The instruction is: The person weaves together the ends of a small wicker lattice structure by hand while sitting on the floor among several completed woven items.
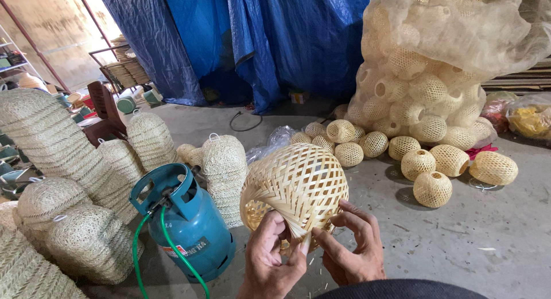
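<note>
Concrete floor (459,241) beneath both hands (313,250) gripping woven basket (298,184).

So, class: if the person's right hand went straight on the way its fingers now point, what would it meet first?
The right hand points up and left, its fingertips already on the rim of the woven bamboo basket that both hands hold. So it would meet that basket first, probably pressing into its open weave; the left hand sits just beside it.
</note>
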